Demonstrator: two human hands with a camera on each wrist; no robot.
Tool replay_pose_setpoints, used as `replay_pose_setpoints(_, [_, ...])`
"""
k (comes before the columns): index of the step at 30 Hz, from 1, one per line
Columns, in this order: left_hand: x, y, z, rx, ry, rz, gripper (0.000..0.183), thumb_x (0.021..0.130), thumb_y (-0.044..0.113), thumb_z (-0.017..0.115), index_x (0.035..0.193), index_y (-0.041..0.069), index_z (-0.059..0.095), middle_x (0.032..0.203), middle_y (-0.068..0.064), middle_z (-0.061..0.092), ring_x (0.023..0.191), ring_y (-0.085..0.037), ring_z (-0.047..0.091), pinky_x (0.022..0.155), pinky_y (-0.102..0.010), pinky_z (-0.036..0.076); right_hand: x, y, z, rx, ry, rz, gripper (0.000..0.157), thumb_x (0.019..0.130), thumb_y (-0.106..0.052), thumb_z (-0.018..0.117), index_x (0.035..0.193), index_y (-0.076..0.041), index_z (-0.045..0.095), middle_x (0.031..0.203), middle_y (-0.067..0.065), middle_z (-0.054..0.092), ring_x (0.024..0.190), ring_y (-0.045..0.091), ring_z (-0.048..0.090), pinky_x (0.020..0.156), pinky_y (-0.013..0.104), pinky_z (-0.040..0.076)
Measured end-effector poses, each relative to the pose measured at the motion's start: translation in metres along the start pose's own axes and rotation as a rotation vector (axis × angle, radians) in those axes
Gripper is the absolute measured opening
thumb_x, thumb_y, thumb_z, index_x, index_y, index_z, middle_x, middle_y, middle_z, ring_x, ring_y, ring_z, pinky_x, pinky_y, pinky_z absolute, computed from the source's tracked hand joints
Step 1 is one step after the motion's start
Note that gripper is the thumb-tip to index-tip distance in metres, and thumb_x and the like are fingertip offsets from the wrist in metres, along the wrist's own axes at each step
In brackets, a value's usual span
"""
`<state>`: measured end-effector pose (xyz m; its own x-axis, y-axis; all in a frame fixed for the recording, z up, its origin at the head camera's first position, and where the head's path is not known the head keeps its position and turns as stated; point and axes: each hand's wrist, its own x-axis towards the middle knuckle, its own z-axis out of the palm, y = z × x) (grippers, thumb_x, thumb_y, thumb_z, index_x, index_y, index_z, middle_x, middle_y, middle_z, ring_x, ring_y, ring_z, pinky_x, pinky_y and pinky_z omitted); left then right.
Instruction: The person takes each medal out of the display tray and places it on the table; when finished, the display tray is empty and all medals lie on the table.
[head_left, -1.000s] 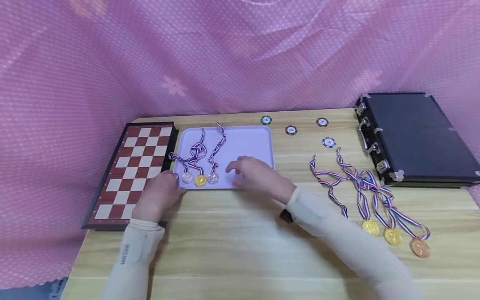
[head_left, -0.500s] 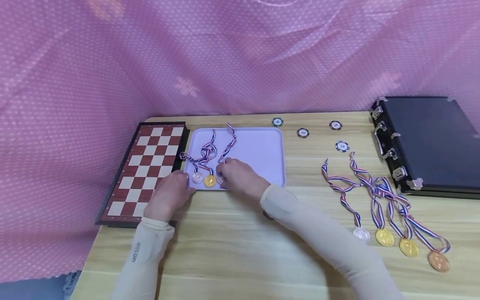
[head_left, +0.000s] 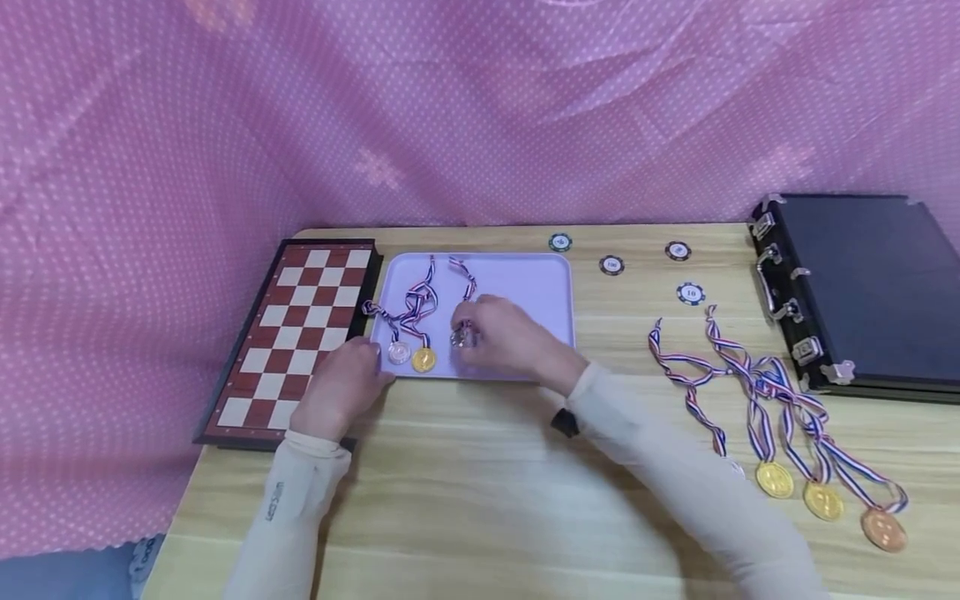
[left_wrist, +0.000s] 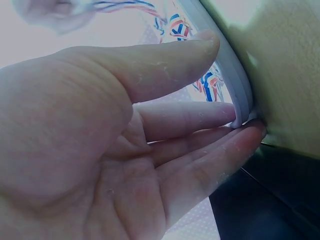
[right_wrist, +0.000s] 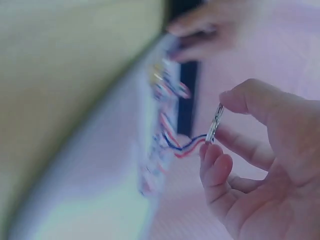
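Observation:
Over the pale lavender tray (head_left: pixel 525 283), my right hand (head_left: pixel 506 333) pinches a silver medal (right_wrist: pixel 215 122) by its rim between thumb and fingers. Its red, white and blue ribbon (head_left: pixel 467 279) trails away across the tray. My left hand (head_left: pixel 345 387) holds the tray's near left corner, its fingertips at the rim in the left wrist view. A silver medal (head_left: pixel 400 352) and a gold medal (head_left: pixel 423 359) lie inside the tray close to the left hand, with their ribbons tangled behind them.
A folding chessboard (head_left: pixel 292 333) lies left of the tray. To the right are several ribboned medals, including a gold medal (head_left: pixel 775 480) and a bronze medal (head_left: pixel 884 529). Several poker chips, one a blue-edged chip (head_left: pixel 691 293), lie near a black case (head_left: pixel 862 292).
My right hand reached left to the right-hand silver medal in the tray, took hold of it and drew it a little right and back. The left hand stays at the tray corner.

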<state>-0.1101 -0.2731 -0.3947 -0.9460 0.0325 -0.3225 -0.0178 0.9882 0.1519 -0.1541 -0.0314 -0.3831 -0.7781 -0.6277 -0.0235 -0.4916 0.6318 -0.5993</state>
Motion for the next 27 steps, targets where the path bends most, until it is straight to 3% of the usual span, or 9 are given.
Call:
replay_pose_setpoints(3, [0.002, 0.003, 0.000, 0.001, -0.009, 0.006, 0.038, 0.091, 0.022, 0.068, 0.117, -0.005, 0.064, 0.102, -0.017, 0.061, 0.078, -0.025, 0.056, 0.069, -0.035, 0.048, -0.023, 0.008, -0.032, 0.101, 0.022, 0.035, 0.031, 0.081, -0.014, 0.073, 0.111, -0.013, 0.066, 0.095, -0.002, 0.067, 0.088, 0.013, 0.061, 0.076, 0.026, 0.053])
replay_pose_setpoints(7, [0.002, 0.003, -0.002, 0.010, -0.021, 0.015, 0.039, 0.091, 0.022, 0.067, 0.118, -0.005, 0.063, 0.105, -0.018, 0.061, 0.080, -0.026, 0.056, 0.071, -0.037, 0.049, -0.054, 0.019, -0.076, 0.126, 0.086, 0.089, 0.027, 0.084, -0.017, 0.072, 0.111, -0.017, 0.067, 0.093, -0.002, 0.067, 0.083, 0.013, 0.062, 0.070, 0.029, 0.053])
replay_pose_setpoints(11, [0.001, 0.000, -0.003, 0.003, -0.022, 0.023, 0.039, 0.092, 0.021, 0.066, 0.118, -0.007, 0.063, 0.106, -0.020, 0.061, 0.080, -0.027, 0.055, 0.072, -0.039, 0.049, -0.080, 0.029, -0.116, 0.080, 0.177, 0.138, 0.027, 0.084, -0.018, 0.074, 0.110, -0.020, 0.068, 0.091, 0.000, 0.067, 0.080, 0.015, 0.062, 0.068, 0.029, 0.052])
replay_pose_setpoints(18, [0.001, 0.000, 0.000, -0.043, -0.048, 0.007, 0.039, 0.092, 0.022, 0.065, 0.120, -0.005, 0.062, 0.109, -0.020, 0.060, 0.083, -0.028, 0.056, 0.071, -0.037, 0.047, -0.122, 0.051, -0.175, -0.047, 0.276, 0.320, 0.031, 0.089, -0.030, 0.069, 0.118, -0.023, 0.066, 0.100, 0.004, 0.067, 0.088, 0.017, 0.061, 0.067, 0.023, 0.048])
replay_pose_setpoints(22, [0.000, 0.000, 0.000, -0.046, -0.063, 0.011, 0.039, 0.093, 0.022, 0.064, 0.121, -0.006, 0.061, 0.111, -0.022, 0.059, 0.085, -0.028, 0.056, 0.070, -0.036, 0.046, -0.142, 0.058, -0.178, -0.143, 0.356, 0.325, 0.029, 0.089, -0.034, 0.068, 0.116, -0.024, 0.068, 0.097, 0.002, 0.067, 0.084, 0.015, 0.059, 0.067, 0.024, 0.046])
replay_pose_setpoints(27, [0.000, 0.004, 0.001, -0.027, -0.056, 0.028, 0.038, 0.093, 0.022, 0.064, 0.119, -0.006, 0.062, 0.112, -0.023, 0.061, 0.085, -0.029, 0.056, 0.072, -0.038, 0.048, -0.173, 0.072, -0.134, -0.175, 0.312, 0.274, 0.023, 0.088, -0.025, 0.069, 0.111, -0.024, 0.068, 0.094, -0.002, 0.068, 0.083, 0.015, 0.059, 0.066, 0.031, 0.047])
